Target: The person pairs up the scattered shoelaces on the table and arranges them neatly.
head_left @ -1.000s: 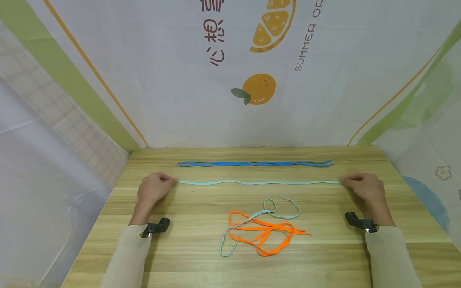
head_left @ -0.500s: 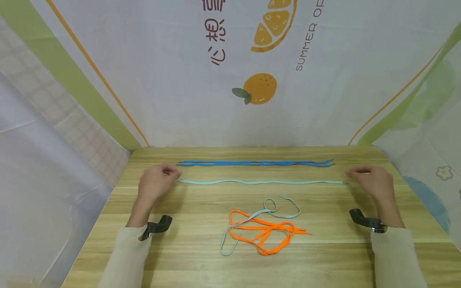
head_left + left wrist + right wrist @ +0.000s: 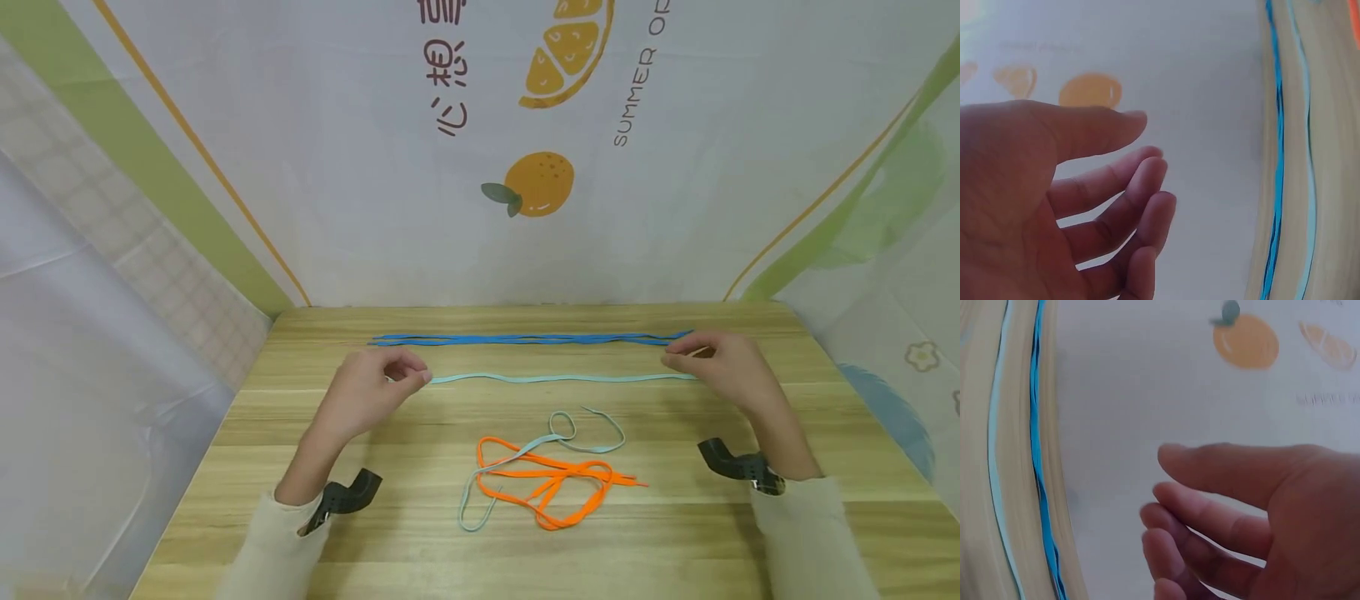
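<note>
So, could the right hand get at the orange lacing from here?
Probably yes: the right hand holds nothing, and nothing visible blocks its way to the orange lacing. The loose pale lace crosses only its left part, leaving the right ends uncovered.

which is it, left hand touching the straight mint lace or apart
Apart: the left wrist view shows white backdrop and blue laces between the left hand and the straight mint lace.

Hanging white cloth before me: I read sideways brown lettering "SUMMER", following letters cropped; also characters "心想", next one cut off.
</note>
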`<state>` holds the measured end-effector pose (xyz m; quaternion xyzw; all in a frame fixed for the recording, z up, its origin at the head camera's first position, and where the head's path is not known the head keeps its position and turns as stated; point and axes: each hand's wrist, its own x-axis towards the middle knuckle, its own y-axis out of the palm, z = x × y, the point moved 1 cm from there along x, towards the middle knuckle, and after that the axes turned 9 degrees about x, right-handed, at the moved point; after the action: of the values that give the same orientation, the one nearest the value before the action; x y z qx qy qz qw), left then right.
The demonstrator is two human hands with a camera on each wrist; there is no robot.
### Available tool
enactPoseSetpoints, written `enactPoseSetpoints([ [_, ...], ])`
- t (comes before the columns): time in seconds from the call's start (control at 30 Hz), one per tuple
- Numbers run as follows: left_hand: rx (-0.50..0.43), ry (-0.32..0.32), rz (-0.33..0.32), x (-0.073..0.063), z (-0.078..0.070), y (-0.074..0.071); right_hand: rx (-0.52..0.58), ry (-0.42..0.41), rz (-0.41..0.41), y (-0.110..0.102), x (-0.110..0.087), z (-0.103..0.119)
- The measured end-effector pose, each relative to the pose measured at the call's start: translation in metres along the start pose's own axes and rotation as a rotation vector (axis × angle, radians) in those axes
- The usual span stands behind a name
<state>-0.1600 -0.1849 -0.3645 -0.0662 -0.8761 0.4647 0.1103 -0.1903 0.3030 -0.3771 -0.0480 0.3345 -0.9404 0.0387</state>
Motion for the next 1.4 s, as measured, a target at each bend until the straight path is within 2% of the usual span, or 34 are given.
enactPoseSetpoints([
  [0.13,0.025,0.061,0.082,-0.005,-0.02,0.013,-0.005,-0.041,0.081,0.019,0.002,0.011],
  [0.23,0.067,0.101,0.176,-0.009,-0.03,0.023,-0.006,-0.06,0.123,0.035,0.003,0.016],
  [0.37,0.143,0.093,0.343,-0.015,-0.037,0.038,-0.014,-0.08,0.167,0.055,0.006,0.019],
  [0.47,0.224,0.062,0.465,-0.02,-0.04,0.048,-0.008,-0.092,0.193,0.067,0.009,0.016],
  [0.63,0.33,0.061,0.57,-0.025,-0.043,0.066,-0.008,-0.097,0.22,0.081,0.012,0.009],
  [0.77,0.363,0.068,0.605,-0.027,-0.044,0.076,-0.028,-0.106,0.232,0.088,0.012,0.007],
  [0.97,0.386,0.073,0.597,-0.027,-0.045,0.08,-0.099,-0.099,0.251,0.095,0.012,0.004],
  [1.13,0.371,0.099,0.582,-0.024,-0.043,0.075,-0.143,-0.08,0.257,0.1,0.013,0.001],
  [1.4,0.276,0.116,0.538,-0.023,-0.042,0.057,-0.185,-0.07,0.254,0.105,0.012,0.001],
])
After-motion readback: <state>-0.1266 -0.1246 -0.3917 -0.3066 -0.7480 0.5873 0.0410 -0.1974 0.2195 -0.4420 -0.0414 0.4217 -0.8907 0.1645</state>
